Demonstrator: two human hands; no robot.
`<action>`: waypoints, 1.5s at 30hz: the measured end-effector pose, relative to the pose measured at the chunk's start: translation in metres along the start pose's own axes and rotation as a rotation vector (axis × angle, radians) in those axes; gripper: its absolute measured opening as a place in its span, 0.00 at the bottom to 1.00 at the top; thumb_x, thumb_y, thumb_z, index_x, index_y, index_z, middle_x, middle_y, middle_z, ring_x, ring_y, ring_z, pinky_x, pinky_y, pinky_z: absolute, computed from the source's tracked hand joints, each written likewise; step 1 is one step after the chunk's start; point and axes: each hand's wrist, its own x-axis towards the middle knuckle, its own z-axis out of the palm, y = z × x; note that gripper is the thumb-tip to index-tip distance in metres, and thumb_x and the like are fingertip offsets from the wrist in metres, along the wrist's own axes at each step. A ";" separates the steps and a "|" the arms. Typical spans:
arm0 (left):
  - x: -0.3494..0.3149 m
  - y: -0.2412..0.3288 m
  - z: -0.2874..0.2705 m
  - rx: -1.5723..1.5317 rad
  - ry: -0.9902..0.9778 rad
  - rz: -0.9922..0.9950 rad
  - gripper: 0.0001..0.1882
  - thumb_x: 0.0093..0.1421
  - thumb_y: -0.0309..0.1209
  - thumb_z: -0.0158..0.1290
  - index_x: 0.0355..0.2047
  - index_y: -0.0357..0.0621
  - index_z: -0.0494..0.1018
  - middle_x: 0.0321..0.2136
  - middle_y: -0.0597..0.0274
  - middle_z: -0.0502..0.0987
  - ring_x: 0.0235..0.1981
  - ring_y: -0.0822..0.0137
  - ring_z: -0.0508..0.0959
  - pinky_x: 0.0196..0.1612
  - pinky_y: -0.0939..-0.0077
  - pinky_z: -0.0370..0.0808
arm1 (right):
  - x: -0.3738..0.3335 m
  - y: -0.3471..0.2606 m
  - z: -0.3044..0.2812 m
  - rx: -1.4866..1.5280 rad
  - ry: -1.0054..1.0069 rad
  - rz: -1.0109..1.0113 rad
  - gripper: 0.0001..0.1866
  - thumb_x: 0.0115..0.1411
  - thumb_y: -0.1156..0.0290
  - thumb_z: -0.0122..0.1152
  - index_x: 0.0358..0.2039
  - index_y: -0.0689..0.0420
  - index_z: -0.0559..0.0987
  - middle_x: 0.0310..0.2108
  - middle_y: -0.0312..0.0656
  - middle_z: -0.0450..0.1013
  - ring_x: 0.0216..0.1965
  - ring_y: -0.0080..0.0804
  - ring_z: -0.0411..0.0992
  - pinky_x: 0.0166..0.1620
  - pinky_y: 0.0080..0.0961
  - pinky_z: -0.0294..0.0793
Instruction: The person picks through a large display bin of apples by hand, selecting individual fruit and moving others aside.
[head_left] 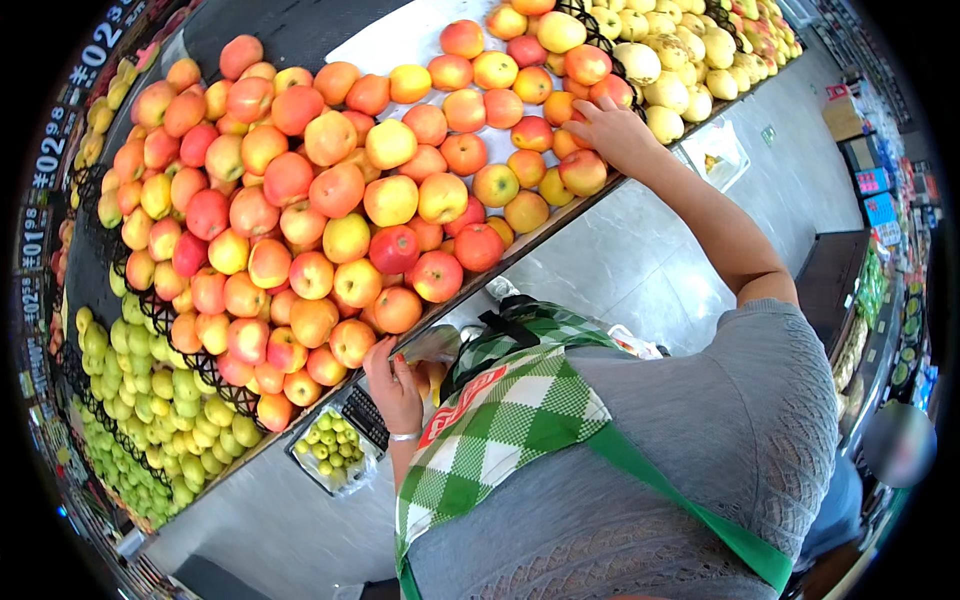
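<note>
Red-and-yellow apples [335,190] are heaped on a sloping display, densely at the left and more thinly toward the right. My right hand [612,132] reaches across to the right end of the heap. Its fingers are spread over the apples there, just above a large red apple [583,173] at the front edge. My left hand [393,388] is at the display's front edge, close to the lowest apples, with thumb and fingers apart. Beside it is a crumpled clear plastic piece [434,345], and I cannot tell whether the hand touches it.
Yellow-green pears [165,385] lie left of the apples, behind black mesh dividers [205,365]. Pale yellow fruit [680,70] fills the right section. A crate of green fruit [332,448] stands on the floor, and a white crate [718,155] lies beyond my right arm. Shelves line the right.
</note>
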 end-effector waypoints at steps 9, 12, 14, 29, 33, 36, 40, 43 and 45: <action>-0.002 -0.005 0.003 0.039 0.054 -0.004 0.12 0.61 0.23 0.50 0.46 0.37 0.72 0.45 0.47 0.74 0.49 0.49 0.73 0.53 0.64 0.70 | 0.021 0.011 -0.027 0.404 0.168 -0.017 0.29 0.43 0.75 0.68 0.49 0.50 0.72 0.53 0.42 0.67 0.50 0.48 0.69 0.50 0.39 0.74; -0.002 0.000 0.006 0.057 0.097 -0.011 0.12 0.60 0.22 0.51 0.45 0.40 0.73 0.44 0.49 0.74 0.46 0.50 0.75 0.50 0.65 0.72 | 0.039 -0.011 -0.076 0.920 0.074 0.100 0.31 0.47 0.76 0.65 0.53 0.53 0.68 0.54 0.43 0.68 0.53 0.45 0.70 0.49 0.34 0.75; 0.001 0.002 0.005 0.051 0.092 -0.015 0.12 0.59 0.22 0.51 0.44 0.40 0.73 0.44 0.49 0.75 0.46 0.50 0.75 0.49 0.65 0.73 | 0.052 -0.030 -0.078 1.230 0.014 0.008 0.31 0.49 0.75 0.65 0.54 0.53 0.66 0.52 0.42 0.69 0.52 0.40 0.70 0.47 0.32 0.75; -0.001 0.002 0.012 0.092 0.163 -0.039 0.12 0.58 0.22 0.53 0.43 0.42 0.72 0.43 0.49 0.76 0.44 0.47 0.77 0.44 0.61 0.76 | 0.229 -0.065 -0.087 1.213 0.551 -0.261 0.32 0.48 0.75 0.65 0.56 0.54 0.69 0.54 0.48 0.68 0.56 0.46 0.67 0.57 0.33 0.70; -0.005 0.003 0.013 0.096 0.190 -0.090 0.11 0.58 0.22 0.53 0.42 0.43 0.73 0.43 0.51 0.76 0.42 0.49 0.78 0.42 0.62 0.76 | 0.282 -0.074 -0.107 1.089 0.666 -0.324 0.30 0.47 0.83 0.57 0.53 0.49 0.70 0.56 0.47 0.64 0.57 0.49 0.65 0.57 0.34 0.70; -0.005 0.007 0.013 0.039 0.180 -0.170 0.11 0.57 0.20 0.53 0.41 0.41 0.73 0.42 0.49 0.76 0.43 0.50 0.77 0.43 0.64 0.76 | 0.326 -0.083 -0.106 1.007 0.552 -0.267 0.31 0.47 0.81 0.59 0.54 0.49 0.70 0.54 0.48 0.66 0.56 0.50 0.66 0.56 0.37 0.70; -0.005 0.006 0.015 0.058 0.205 -0.167 0.11 0.57 0.22 0.54 0.41 0.43 0.74 0.42 0.50 0.76 0.42 0.49 0.78 0.42 0.63 0.76 | 0.366 -0.093 -0.073 1.132 0.470 -0.286 0.29 0.50 0.73 0.63 0.55 0.49 0.68 0.48 0.53 0.70 0.52 0.53 0.68 0.56 0.40 0.68; -0.003 0.001 0.019 0.079 0.253 -0.097 0.10 0.57 0.24 0.55 0.40 0.44 0.74 0.41 0.53 0.77 0.40 0.49 0.78 0.39 0.63 0.77 | 0.393 -0.082 -0.045 1.162 0.449 -0.289 0.29 0.52 0.70 0.65 0.55 0.51 0.67 0.49 0.54 0.70 0.52 0.54 0.68 0.56 0.40 0.68; -0.006 -0.005 0.023 0.079 0.261 -0.094 0.11 0.55 0.23 0.56 0.40 0.44 0.74 0.41 0.53 0.77 0.41 0.49 0.78 0.40 0.62 0.77 | 0.402 -0.087 -0.058 1.179 0.471 -0.238 0.30 0.52 0.69 0.65 0.56 0.51 0.67 0.50 0.53 0.69 0.53 0.52 0.68 0.57 0.39 0.68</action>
